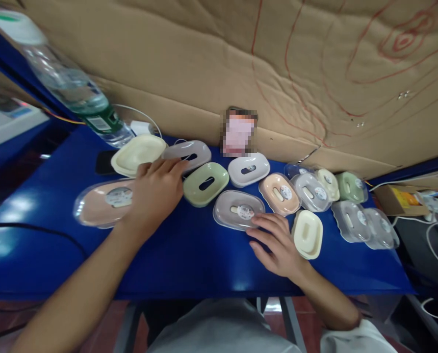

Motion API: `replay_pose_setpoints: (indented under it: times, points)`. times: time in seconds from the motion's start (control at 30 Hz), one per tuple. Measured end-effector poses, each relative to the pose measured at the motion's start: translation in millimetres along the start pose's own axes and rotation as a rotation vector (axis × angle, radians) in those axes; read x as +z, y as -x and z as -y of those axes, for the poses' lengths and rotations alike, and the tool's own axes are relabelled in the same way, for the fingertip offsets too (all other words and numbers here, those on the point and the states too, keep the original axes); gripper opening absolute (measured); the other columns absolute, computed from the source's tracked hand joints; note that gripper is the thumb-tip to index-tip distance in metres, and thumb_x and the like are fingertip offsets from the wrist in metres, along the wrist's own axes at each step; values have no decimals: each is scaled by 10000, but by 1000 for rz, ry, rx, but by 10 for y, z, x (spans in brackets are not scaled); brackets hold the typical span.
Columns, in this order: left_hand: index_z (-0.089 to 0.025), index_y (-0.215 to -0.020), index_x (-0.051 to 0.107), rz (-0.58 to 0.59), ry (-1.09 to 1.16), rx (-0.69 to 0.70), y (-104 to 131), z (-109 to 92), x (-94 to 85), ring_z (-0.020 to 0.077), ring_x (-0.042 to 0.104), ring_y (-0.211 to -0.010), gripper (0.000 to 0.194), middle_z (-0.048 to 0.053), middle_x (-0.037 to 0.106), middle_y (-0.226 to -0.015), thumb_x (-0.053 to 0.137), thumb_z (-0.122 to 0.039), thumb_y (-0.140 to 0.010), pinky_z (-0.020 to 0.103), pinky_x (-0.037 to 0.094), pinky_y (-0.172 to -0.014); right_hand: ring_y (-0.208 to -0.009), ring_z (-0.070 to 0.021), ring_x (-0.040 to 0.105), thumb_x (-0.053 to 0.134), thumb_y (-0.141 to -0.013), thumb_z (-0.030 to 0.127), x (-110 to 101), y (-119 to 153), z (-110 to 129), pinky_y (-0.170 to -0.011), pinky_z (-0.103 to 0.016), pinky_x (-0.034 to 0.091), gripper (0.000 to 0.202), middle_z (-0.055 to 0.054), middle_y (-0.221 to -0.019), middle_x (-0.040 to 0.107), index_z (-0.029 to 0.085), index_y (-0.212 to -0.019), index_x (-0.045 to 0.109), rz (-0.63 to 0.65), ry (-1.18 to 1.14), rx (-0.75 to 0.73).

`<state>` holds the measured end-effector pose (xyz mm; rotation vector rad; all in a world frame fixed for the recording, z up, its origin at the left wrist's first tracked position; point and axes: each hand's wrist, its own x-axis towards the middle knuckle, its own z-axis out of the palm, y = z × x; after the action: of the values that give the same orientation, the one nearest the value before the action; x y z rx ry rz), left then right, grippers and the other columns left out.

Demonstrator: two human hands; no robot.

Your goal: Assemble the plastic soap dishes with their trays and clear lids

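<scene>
My left hand (pixel 156 196) reaches over a grey oval dish (pixel 198 151), its fingertips at the dish's near left edge; whether they grip it is unclear. Below that hand lies a pink box under a clear cover (pixel 97 203), partly hidden. A green dish with a slot (pixel 219 184) is just right of the hand. My right hand (pixel 275 242) has its fingers apart, with fingertips on the right edge of a grey covered box with a round label (pixel 224 208). A cream box (pixel 309 233) lies beside that hand. A white slotted dish (pixel 261 169) sits behind the grey box.
A large water bottle (pixel 97 108) stands at the back left, near a cream dish (pixel 140 153). A phone (pixel 239 131) leans on the cardboard wall (pixel 189 73). Several covered boxes, including a peach one (pixel 272 184), fill the right of the blue table (pixel 204 264).
</scene>
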<state>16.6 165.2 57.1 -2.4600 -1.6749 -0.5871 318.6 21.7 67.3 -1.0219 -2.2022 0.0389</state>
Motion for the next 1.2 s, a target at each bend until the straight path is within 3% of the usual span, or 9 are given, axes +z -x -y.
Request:
replay_pose_setpoints:
  times: [0.1, 0.23, 0.4, 0.57, 0.7, 0.8, 0.97, 1.07, 1.2]
  points:
    - [-173, -1297, 743, 32, 5, 28, -6, 42, 58, 414, 705, -1215, 401, 184, 782, -1286, 483, -155, -992, 616, 470, -1041, -1264, -270, 693, 700, -987, 134, -18, 2, 14, -1072, -456, 538, 272, -129, -1257, 762, 190, -1253, 712, 10, 8, -6]
    - [-168, -1102, 786, -2, -26, 15, -54, 59, 35, 392, 736, -1077, 313, 182, 808, -1083, 487, -234, -1037, 545, 552, -909, -1261, -271, 690, 697, -977, 114, -32, 2, 12, -1068, -456, 532, 272, -129, -1252, 758, 184, -1239, 715, -5, 8, -10]
    - [-218, -1140, 736, -221, 147, 73, 7, -27, -334, 302, 724, -1092, 251, 103, 794, -1109, 491, -254, -1094, 460, 577, -972, -1289, -277, 666, 712, -970, 127, 48, 42, -14, -1097, -460, 507, 328, -145, -1303, 729, 174, -1293, 677, 19, 98, -54]
    - [-231, -1238, 676, -324, 364, 167, 557, -364, -571, 213, 729, -1069, 259, 56, 779, -1128, 560, -91, -1052, 386, 590, -992, -1337, -275, 627, 755, -955, 208, 152, 126, 33, -1125, -467, 494, 356, -120, -1445, 651, 256, -1296, 664, -88, 177, -78]
    - [-201, -1254, 685, -318, 371, 390, 1112, -704, -356, 213, 771, -1008, 340, 58, 801, -1057, 596, -14, -984, 376, 627, -940, -1359, -256, 624, 733, -1014, 289, 179, 112, 119, -1226, -455, 366, 363, -91, -1404, 728, 260, -1372, 683, 79, 191, -137]
    - [-271, -1178, 718, -241, 303, 486, 1221, -769, -262, 205, 786, -944, 353, 24, 817, -1034, 586, -18, -970, 379, 638, -874, -1278, -212, 684, 680, -1049, 199, 191, 77, 137, -1278, -439, 259, 343, -54, -1307, 793, 239, -1390, 682, 147, 182, -142]
    - [-234, -1174, 729, -143, 77, 44, 569, -292, -381, 320, 719, -1174, 251, 121, 773, -1221, 503, -296, -1084, 508, 560, -991, -1163, -201, 732, 648, -1060, 166, 181, 48, 79, -1261, -458, 259, 301, -30, -1205, 821, 249, -1346, 696, 82, 132, -92]
    - [-160, -1350, 666, -72, -47, -219, 101, 156, -318, 381, 617, -1335, 448, 170, 665, -1426, 489, -458, -1066, 569, 489, -1060, -1193, -217, 720, 641, -1071, 202, 179, 54, 23, -1250, -462, 266, 319, -51, -1233, 808, 251, -1385, 671, 58, 150, -45]
    - [-72, -1198, 749, 34, -45, -384, -176, 625, -71, 391, 702, -1193, 837, 187, 725, -1182, 388, -793, -974, 566, 526, -924, -1327, -259, 651, 626, -1089, 286, 210, 88, -51, -1266, -492, 215, 366, -104, -1364, 752, 231, -1451, 624, 136, 213, 32]
